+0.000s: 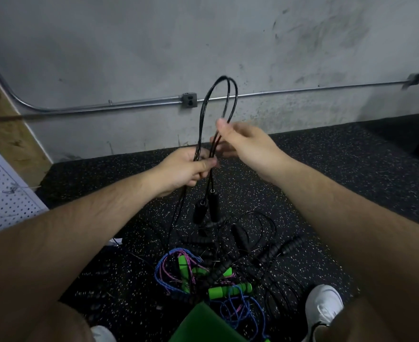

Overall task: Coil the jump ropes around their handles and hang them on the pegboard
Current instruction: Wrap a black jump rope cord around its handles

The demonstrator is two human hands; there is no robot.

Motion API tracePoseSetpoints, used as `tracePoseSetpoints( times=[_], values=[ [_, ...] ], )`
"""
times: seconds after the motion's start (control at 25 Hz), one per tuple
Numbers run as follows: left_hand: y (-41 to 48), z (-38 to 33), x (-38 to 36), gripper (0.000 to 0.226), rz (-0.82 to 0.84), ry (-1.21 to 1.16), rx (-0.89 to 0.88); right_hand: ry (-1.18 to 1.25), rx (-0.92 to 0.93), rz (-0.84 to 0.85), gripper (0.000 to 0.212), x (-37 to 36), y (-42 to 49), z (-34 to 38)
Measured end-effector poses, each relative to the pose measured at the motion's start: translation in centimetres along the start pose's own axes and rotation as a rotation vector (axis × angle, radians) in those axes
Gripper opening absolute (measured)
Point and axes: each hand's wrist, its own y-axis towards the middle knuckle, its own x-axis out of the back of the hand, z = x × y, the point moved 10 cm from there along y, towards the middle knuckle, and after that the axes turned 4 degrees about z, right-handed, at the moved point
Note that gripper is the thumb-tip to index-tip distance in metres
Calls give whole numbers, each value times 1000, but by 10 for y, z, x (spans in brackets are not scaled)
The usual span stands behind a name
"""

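My left hand (pixel 186 169) is closed round the gathered strands of the black jump rope (pixel 204 102). My right hand (pixel 243 144), just beside it and slightly higher, pinches one side of the folded loop between thumb and fingers. The rope is in the air between and above my hands, and its two black handles (pixel 213 206) hang just below my left hand, close together. Risk noted: the loop is springy and only pinched, so a loose right-hand grip would probably let it spring open and undo the folds. Second risk: a strand trails down from my left hand towards the pile of other ropes (pixel 216 272) on the floor (pixel 351 181) beneath both hands. If it is caught in that tangle, pulling would drag the pile or kink the cord. I cannot tell whether it is caught. The handles also swing free and could twist the strands as I wind. Orientation: the loop's long axis is roughly upright, with its closed bend pointing up and away from me and the handles pointing down, cord ends uppermost. The pegboard (pixel 3 193) stands well to the left of my left hand.
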Motion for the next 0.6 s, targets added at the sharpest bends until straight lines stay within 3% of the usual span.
tracePoseSetpoints(
  times=[0.08,0.16,0.28,0.4,0.6],
  values=[
    [-1,-18,9,10,-42,-163,-64,-179,-75,195,74,-21,-6,-20],
    [-3,-36,12,13,-41,-311,-128,-206,-92,310,55,-43,-12,-31],
    [-4,-47,9,14,-26,-405,-158,-69,-20,238,26,-55,-4,-24],
    [-7,-50,5,14,-4,-391,-168,-39,-95,268,32,-69,0,-30],
    [-12,-59,14,15,-52,-385,-220,-57,-159,382,12,-79,-9,-39]
  ],
)
